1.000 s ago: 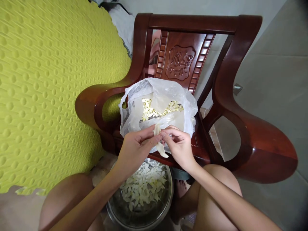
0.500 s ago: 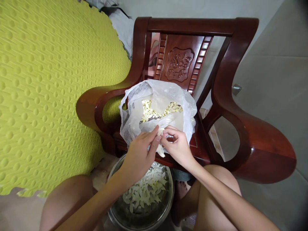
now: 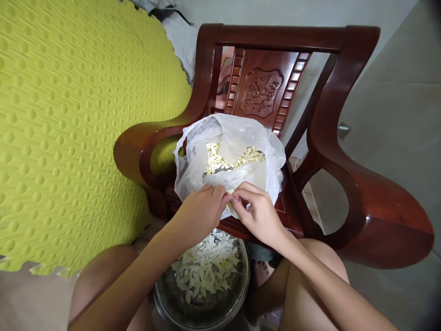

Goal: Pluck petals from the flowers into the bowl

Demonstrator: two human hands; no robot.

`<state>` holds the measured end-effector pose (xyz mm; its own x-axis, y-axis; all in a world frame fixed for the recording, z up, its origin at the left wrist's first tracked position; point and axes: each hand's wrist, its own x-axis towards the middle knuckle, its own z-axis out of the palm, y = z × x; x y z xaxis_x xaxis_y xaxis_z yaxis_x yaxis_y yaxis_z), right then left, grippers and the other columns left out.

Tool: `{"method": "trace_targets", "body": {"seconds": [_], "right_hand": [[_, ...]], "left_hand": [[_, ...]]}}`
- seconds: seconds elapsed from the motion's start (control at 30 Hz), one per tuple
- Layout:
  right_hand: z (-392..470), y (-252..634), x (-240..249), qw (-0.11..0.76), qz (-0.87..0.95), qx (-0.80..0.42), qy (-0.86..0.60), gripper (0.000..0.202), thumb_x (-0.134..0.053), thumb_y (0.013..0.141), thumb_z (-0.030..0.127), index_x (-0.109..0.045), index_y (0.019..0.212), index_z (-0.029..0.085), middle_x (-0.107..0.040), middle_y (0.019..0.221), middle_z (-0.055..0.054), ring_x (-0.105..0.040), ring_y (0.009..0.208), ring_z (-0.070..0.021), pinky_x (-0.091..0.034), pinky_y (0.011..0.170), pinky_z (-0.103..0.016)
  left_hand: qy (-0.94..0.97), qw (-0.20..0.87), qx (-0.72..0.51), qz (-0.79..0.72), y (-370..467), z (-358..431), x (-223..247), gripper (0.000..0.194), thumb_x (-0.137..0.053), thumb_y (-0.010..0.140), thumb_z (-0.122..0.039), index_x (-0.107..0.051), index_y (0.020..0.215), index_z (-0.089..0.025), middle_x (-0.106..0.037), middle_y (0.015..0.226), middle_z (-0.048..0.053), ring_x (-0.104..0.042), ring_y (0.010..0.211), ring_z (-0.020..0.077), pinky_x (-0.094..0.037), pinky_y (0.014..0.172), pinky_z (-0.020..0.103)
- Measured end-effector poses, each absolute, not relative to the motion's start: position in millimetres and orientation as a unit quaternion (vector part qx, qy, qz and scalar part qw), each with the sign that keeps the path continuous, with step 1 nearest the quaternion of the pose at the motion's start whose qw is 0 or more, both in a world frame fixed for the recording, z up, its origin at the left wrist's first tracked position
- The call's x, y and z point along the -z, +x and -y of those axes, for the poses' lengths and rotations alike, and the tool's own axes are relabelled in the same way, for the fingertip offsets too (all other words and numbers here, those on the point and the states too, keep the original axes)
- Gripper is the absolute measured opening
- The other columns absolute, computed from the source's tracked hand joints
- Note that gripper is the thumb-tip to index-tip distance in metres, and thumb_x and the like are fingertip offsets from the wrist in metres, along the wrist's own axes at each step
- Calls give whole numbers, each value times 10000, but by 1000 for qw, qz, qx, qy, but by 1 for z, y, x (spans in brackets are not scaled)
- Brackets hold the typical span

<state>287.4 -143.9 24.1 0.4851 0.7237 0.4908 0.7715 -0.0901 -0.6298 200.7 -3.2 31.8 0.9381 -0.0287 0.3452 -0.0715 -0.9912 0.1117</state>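
Note:
Between the fingertips of both hands is a small white flower (image 3: 230,208), mostly hidden by the fingers. My left hand (image 3: 203,207) pinches it from the left, and my right hand (image 3: 257,209) pinches it from the right; the fingertips nearly touch. Just behind them a white plastic bag (image 3: 237,128) lies gaping on the chair seat, with pale yellow-white flower pieces (image 3: 220,161) inside. Below my hands stands a metal bowl (image 3: 246,276) holding a heap of white flowers (image 3: 206,266).
The bag rests on a dark red wooden chair (image 3: 285,34) with broad curved arms and a carved back. A yellow textured foam mat (image 3: 79,115) stands at the left. My knees flank the bowl, and a tiled wall (image 3: 396,138) is at the right.
My left hand's fingers have curled in closer to the right hand's, covering more of the flower. The whole view has shifted slightly, with the chair and bag now a little further right.

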Motion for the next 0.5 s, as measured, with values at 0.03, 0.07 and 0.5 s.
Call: {"method": "trace_targets", "body": {"seconds": [0.03, 0.07, 0.5], "right_hand": [[145, 287, -26, 450, 504, 15, -737, 235, -497, 898, 176, -564, 673, 189, -498, 711, -14, -497, 639, -148, -385, 570, -273], [146, 288, -26, 454, 501, 1, -737, 236, -514, 892, 186, -565, 662, 189, -496, 696, -11, -494, 633, -147, -378, 556, -269], [149, 361, -2, 808, 79, -111, -573, 95, -640, 635, 203, -546, 618, 202, -549, 614, 15, -499, 514, -123, -519, 567, -322]], "left_hand": [[982, 35, -178, 43, 200, 4, -32, 314, -288, 988, -257, -521, 794, -177, -581, 708, 49, -563, 694, 203, -413, 609, 299], [981, 12, -184, 56, 199, 4, -33, 307, -296, 979, -231, -531, 790, -174, -583, 695, 52, -560, 688, 204, -408, 605, 299], [891, 103, -417, -146, 200, 13, -37, 285, -476, 808, -169, -442, 527, -204, -458, 476, -8, -398, 474, 134, -245, 507, 267]]}}
